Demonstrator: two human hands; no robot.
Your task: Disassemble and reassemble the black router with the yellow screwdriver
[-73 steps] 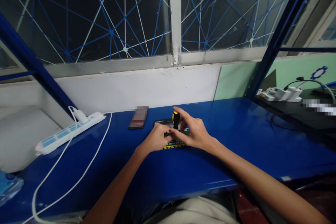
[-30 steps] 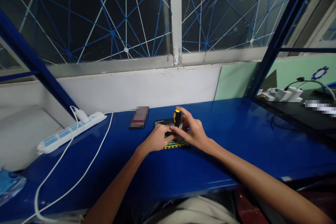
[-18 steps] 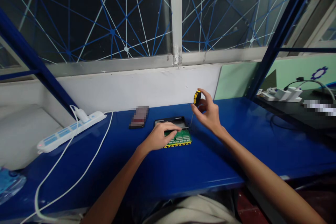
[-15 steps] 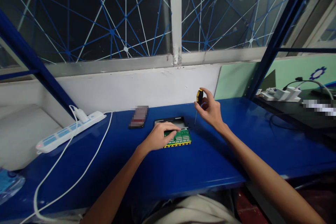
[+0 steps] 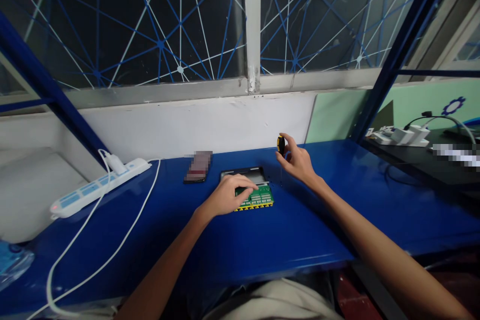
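My right hand (image 5: pixel 299 164) holds a screwdriver (image 5: pixel 280 145) by its black and yellow handle, between thumb and fingertips. Its thin shaft points down and is faint against the blue table, so the tip is hard to make out. To the left, my left hand (image 5: pixel 233 195) lies over a green circuit board (image 5: pixel 262 195) with a yellow strip along its near edge. The fingers of that hand are stretched out and its thumb is apart from them, covering the board's left part. Directly behind the board sits a black-rimmed open case (image 5: pixel 258 174), partly hidden by my left hand.
A phone (image 5: pixel 198 166) lies to the left of the case. Farther left is a white power strip (image 5: pixel 101 187) with a plug and a looping white cable (image 5: pixel 131 232). Tiny dark bits lie on the blue table (image 5: pixel 300 240) right of the case. A wall stands behind.
My right hand has moved slightly down and left with the screwdriver, whose handle now stands more upright. My left hand has stayed on the board.
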